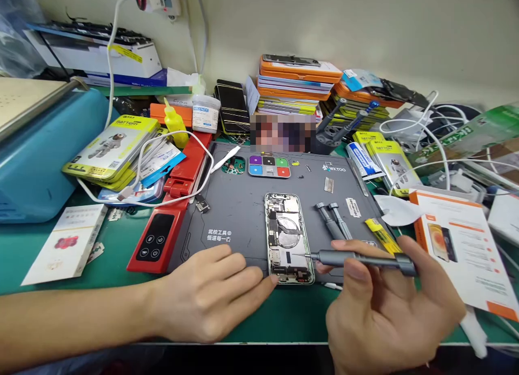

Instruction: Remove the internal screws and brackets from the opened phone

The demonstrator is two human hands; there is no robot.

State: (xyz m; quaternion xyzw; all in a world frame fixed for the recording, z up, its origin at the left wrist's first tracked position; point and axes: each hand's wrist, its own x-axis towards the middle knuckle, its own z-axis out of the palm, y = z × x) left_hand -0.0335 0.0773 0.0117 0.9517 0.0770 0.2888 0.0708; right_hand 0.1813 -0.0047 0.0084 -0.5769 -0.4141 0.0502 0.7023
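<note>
An opened smartphone (pixel 291 240) lies on the grey work mat, its inner parts and round charging coil exposed. My left hand (pixel 214 294) rests at the near edge with curled fingers, one fingertip against the phone's lower left corner. Its thumb is hidden. My right hand (pixel 389 310) is closed around a grey precision screwdriver (pixel 344 258), held nearly level. The thin tip points left over the lower part of the phone; whether it touches cannot be told. Two more grey screwdrivers (pixel 333 219) lie on the mat just beyond my right hand.
The grey mat (pixel 235 202) carries a coloured magnetic tray (pixel 269 167) and small loose parts. A red device (pixel 153 240) borders its left side. Battery packs (pixel 113 142) and a white cable stand left. A screwdriver holder (pixel 326 137) is behind; a white-orange box (pixel 466 245) lies right.
</note>
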